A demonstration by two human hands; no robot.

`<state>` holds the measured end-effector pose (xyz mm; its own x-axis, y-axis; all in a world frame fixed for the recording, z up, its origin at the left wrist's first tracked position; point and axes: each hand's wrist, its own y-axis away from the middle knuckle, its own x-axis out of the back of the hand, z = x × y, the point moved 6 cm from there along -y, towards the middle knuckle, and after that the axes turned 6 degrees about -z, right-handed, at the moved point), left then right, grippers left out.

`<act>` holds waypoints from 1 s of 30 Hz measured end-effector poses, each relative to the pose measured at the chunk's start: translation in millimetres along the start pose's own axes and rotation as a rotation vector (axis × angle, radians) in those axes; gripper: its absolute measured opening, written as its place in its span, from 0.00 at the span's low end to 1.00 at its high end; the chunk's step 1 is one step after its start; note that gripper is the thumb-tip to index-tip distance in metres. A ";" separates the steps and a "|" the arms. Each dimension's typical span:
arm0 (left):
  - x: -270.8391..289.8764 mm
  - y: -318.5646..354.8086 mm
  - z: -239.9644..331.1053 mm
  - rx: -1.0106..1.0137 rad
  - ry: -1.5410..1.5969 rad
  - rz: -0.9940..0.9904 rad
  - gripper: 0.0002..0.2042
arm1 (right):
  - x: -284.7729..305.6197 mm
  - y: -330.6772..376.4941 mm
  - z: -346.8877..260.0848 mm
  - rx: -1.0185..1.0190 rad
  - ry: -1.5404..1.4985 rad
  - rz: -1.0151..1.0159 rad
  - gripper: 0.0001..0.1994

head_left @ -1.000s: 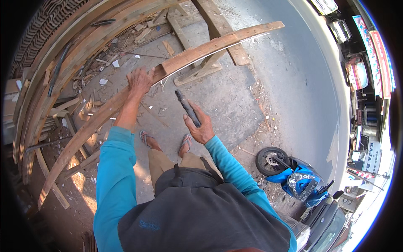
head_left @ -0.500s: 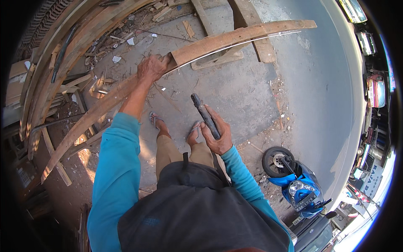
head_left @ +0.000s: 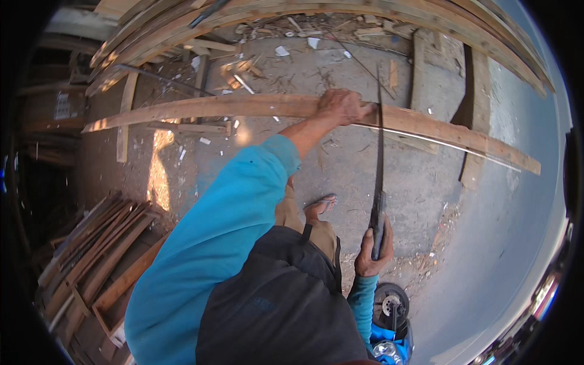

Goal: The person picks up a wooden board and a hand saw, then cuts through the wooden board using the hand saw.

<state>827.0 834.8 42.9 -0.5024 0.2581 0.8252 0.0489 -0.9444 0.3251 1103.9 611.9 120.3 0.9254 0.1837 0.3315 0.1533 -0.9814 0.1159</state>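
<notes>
1. Timber stack [head_left: 395,9] beyond the work; board heap [head_left: 103,261] lower left, too tangled to count; one motorcycle [head_left: 392,304], part-hidden.
2. I count one plank [head_left: 231,105], crossing a thick beam [head_left: 477,115]. Left hand [head_left: 340,106]: fingers curled over plank, just beside blade.
3. One handsaw [head_left: 380,164] across plank, contact unclear; right hand [head_left: 367,263] wrapped around its handle.

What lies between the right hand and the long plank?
In the head view, the front of the dark handle and then a thin dark blade span from the right hand to the long plank, above concrete ground.
</notes>
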 end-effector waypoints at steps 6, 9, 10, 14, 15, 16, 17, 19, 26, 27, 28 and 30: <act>-8.3 7.0 -22.6 0.078 0.076 -0.050 0.36 | -19.8 -37.9 36.3 -0.098 0.024 -0.029 0.24; -10.7 8.2 -25.1 0.073 0.103 -0.059 0.36 | -41.8 -88.5 20.6 0.035 0.031 -0.039 0.23; -12.5 9.3 -23.9 0.088 0.103 -0.062 0.36 | -43.2 -93.5 15.2 0.007 0.008 -0.047 0.23; -11.0 9.7 -20.8 0.085 0.109 -0.022 0.35 | -22.1 -39.7 21.9 0.078 0.101 -0.023 0.24; -10.7 7.8 -20.9 0.087 0.107 -0.032 0.35 | -16.3 -21.6 20.3 0.094 0.118 -0.006 0.24; -7.9 6.0 -17.5 0.084 0.083 -0.044 0.35 | -15.6 -15.5 20.4 0.079 0.118 -0.005 0.24; -4.1 2.7 -14.3 0.075 0.054 -0.060 0.35 | -15.1 -9.8 18.4 0.109 0.116 -0.005 0.24; -8.4 0.8 -0.7 0.044 0.075 -0.048 0.34 | -3.4 -8.6 14.1 0.137 0.146 0.011 0.24; -13.6 -6.6 -12.6 0.116 0.004 -0.081 0.35 | -35.2 -102.6 9.7 0.052 -0.029 -0.054 0.21; -14.7 -4.9 -10.5 0.103 0.008 -0.081 0.35 | -29.4 -92.3 11.9 0.021 -0.047 -0.065 0.21; -15.6 -5.5 -10.3 0.104 -0.002 -0.063 0.35 | -18.8 -69.8 9.8 0.075 0.020 -0.071 0.22; -14.1 -5.5 -16.5 0.130 -0.011 -0.035 0.34 | -5.9 -21.3 14.6 0.158 0.059 -0.003 0.22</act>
<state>819.5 833.0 21.8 -0.4962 0.2938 0.8170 0.1433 -0.9004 0.4108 1100.3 630.9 102.3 0.9036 0.1852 0.3863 0.2131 -0.9766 -0.0303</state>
